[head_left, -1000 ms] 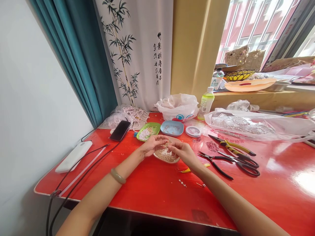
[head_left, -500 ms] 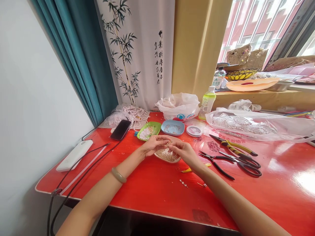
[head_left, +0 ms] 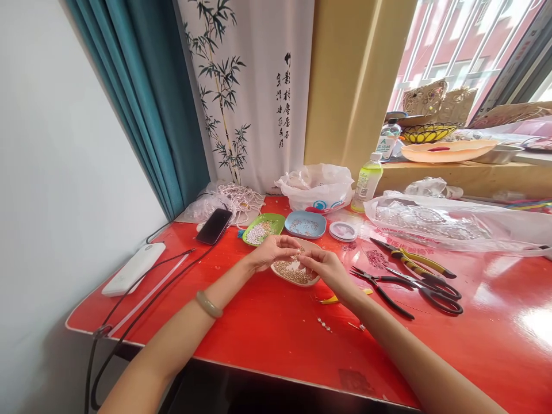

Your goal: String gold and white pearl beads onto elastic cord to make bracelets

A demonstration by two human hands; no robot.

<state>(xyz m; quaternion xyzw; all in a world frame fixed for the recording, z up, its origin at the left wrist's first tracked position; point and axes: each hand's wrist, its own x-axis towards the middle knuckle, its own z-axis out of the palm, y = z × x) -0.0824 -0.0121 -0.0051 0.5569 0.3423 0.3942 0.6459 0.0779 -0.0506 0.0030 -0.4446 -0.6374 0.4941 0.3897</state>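
Over a pale dish (head_left: 311, 282) of small gold beads (head_left: 290, 271), my two hands meet with fingertips nearly touching. My left hand (head_left: 272, 253) is closed in a pinch, thumb and fingers together. Opposite it, my right hand (head_left: 324, 267) pinches too, thumb against forefinger. Whatever lies between the fingertips is too small to make out. Behind the dish stand a green dish (head_left: 264, 227) of white and gold beads and a blue dish (head_left: 305, 224) with a few small pieces. A yellow-handled tool (head_left: 331, 299) lies partly under my right wrist.
Black-handled pliers (head_left: 383, 293), scissors (head_left: 435, 293) and yellow-handled pliers (head_left: 418, 261) lie to the right. A short beaded piece (head_left: 324, 325) rests in front. A phone (head_left: 214, 226), white power strip (head_left: 133, 269) and cables are at left; a bottle (head_left: 366, 184) and plastic bags (head_left: 319, 187) stand behind.
The camera view has shifted slightly, so the scene sits a little further right. Both hands stay over the gold beads, still pinching, with only small finger movement.
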